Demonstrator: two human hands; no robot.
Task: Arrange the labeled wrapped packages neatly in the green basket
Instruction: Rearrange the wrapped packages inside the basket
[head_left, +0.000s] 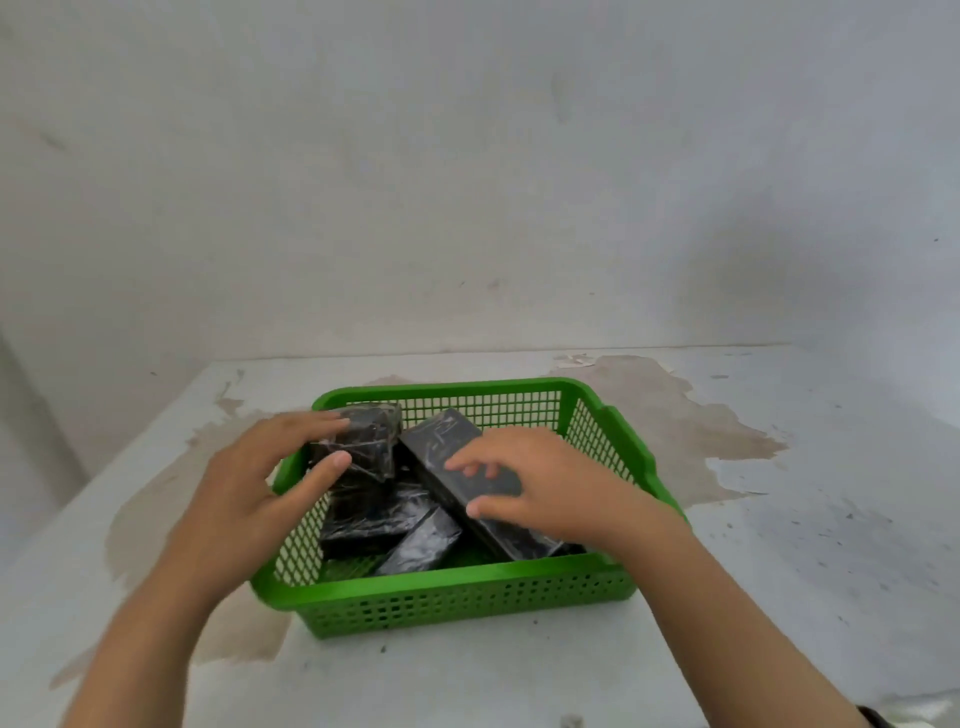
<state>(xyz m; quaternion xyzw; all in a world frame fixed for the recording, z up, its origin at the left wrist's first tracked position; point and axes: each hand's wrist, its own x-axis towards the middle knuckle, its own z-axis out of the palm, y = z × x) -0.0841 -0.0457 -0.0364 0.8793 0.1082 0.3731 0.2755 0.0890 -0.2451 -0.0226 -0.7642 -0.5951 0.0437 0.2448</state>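
over the green basket, which stands on a stained white table near a pale wall, both hands of the person are at work. inside the basket lie several dark wrapped packages, and they are not in order: some lean on each other and cross at angles.

the left hand reaches over the left rim of the basket. its fingers are spread, with the thumb and the fingers on two sides of a small package in the far left corner of the basket. this package stands tilted against the far wall. the hand touches it, but i cannot tell if it really squeezes it or only steadies it.

the right hand rests flat on a long package, which lies diagonally across the middle of the basket, above the others. the fingers are loosely curled on its top side and do not close around it, probably to press it down or to turn it.

two more packages lie lower, near the front wall of the basket: a flat package and a narrow package. i think the arranging is only in the middle, because nothing lies parallel to the walls of the basket yet.
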